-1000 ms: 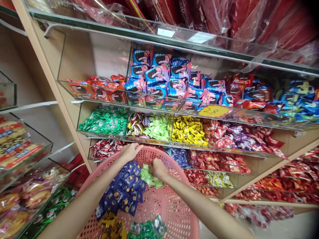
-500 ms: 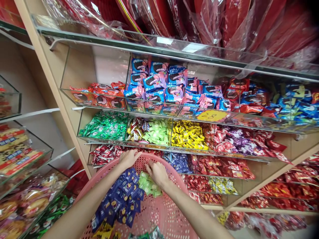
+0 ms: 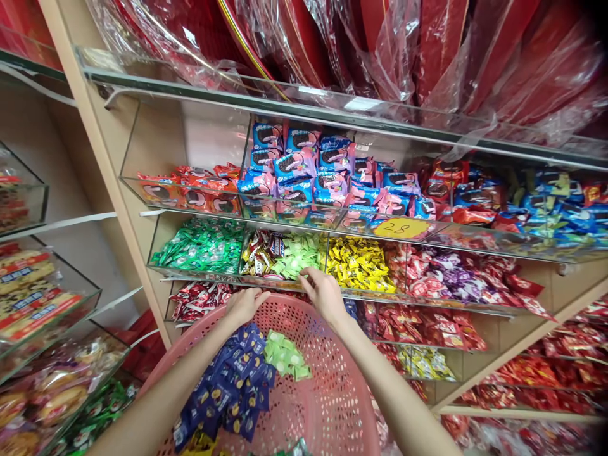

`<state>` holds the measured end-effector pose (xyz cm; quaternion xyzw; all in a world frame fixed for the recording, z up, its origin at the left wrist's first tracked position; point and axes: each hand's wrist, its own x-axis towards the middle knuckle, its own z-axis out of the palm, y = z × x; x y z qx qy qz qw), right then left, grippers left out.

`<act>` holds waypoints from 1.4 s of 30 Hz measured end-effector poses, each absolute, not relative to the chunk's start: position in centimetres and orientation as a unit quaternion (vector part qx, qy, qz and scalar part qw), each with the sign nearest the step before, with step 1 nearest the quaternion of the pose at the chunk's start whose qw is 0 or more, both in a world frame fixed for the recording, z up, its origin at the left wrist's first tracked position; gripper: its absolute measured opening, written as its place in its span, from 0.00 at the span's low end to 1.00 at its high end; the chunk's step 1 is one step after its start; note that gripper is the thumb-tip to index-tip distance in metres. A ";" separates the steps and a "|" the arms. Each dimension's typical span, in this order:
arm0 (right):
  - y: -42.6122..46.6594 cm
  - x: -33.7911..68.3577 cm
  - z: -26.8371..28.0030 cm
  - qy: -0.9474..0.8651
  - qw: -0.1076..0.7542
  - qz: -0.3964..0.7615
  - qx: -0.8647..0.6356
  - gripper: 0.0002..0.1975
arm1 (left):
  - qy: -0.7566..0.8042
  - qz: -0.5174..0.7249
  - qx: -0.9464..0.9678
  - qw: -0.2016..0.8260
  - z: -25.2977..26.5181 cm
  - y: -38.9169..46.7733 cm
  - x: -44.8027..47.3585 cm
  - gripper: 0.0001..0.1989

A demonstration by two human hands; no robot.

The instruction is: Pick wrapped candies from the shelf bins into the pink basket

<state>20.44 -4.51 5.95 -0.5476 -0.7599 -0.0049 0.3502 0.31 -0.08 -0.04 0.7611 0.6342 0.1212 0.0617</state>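
My left hand (image 3: 246,305) is wrapped over the far rim of a pink perforated plastic basket (image 3: 327,386). Inside the basket lie dark blue-purple candy packets (image 3: 237,373), light green candy packets (image 3: 286,356), and a few yellow and green ones near the bottom edge of the view. My right hand (image 3: 323,292) is raised beyond the rim, at the front edge of a shelf compartment. Its fingers are bent but apart, and nothing shows in them. Just behind the fingertips sit light green wrapped candies (image 3: 298,252), with brown-and-gold wrapped candies (image 3: 260,250) beside them.
Green candies (image 3: 202,244) and yellow candies (image 3: 360,261) fill the neighbouring compartments. Blue-pink cookie packs (image 3: 295,163) stand on the shelf above, behind a clear front with a yellow price tag (image 3: 401,228). A wooden upright (image 3: 102,171) divides the shelving at left.
My right hand has moved up and right, out of the basket to the light green candies' compartment. The left hand stays on the rim. The view has shifted slightly.
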 end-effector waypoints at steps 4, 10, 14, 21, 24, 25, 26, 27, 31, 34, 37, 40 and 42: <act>-3.3 21.0 7.0 -0.771 0.281 -0.046 -0.570 0.11 | 0.638 0.130 0.755 0.071 -0.1 -0.1 0.1 0.27; -2.7 20.6 7.6 -0.783 0.214 -0.041 -0.582 0.11 | 0.644 0.140 0.748 0.072 0.1 -0.3 -0.2 0.27; -2.4 20.4 7.5 -0.786 0.192 -0.043 -0.586 0.11 | 0.648 0.139 0.745 0.070 0.1 -0.3 -0.4 0.26; -2.3 20.2 7.2 -0.775 0.187 -0.062 -0.601 0.13 | 0.647 0.136 0.747 0.069 0.3 -0.4 -0.5 0.27; -2.3 20.2 7.1 -0.765 0.212 -0.070 -0.605 0.13 | 0.650 0.134 0.745 0.073 0.4 -0.5 -0.4 0.26; -2.3 20.2 7.1 -0.761 0.228 -0.070 -0.603 0.13 | 0.650 0.133 0.745 0.073 0.4 -0.5 -0.4 0.26; -2.3 20.3 7.1 -0.757 0.248 -0.068 -0.601 0.13 | 0.650 0.133 0.745 0.073 0.3 -0.5 -0.5 0.26; -2.3 20.3 7.1 -0.752 0.274 -0.063 -0.596 0.13 | 0.650 0.134 0.745 0.072 0.3 -0.5 -0.5 0.26; -2.2 20.7 6.9 -0.726 0.411 0.021 -0.551 0.12 | 0.646 0.137 0.748 0.069 0.1 -0.5 -0.7 0.26; -2.4 20.8 6.7 -0.701 0.484 0.144 -0.503 0.15 | 0.647 0.135 0.747 0.070 0.0 -0.4 -0.8 0.26; -3.0 20.7 6.5 -0.676 0.508 0.250 -0.472 0.17 | 0.647 0.133 0.748 0.067 0.0 -0.3 -0.8 0.27; -3.7 20.4 6.3 -0.639 0.518 0.334 -0.460 0.18 | 0.638 0.134 0.756 0.062 -0.1 -0.3 -0.7 0.27; -4.1 20.3 6.3 -0.616 0.524 0.382 -0.446 0.17 | 0.634 0.133 0.760 0.059 -0.1 -0.3 -0.6 0.27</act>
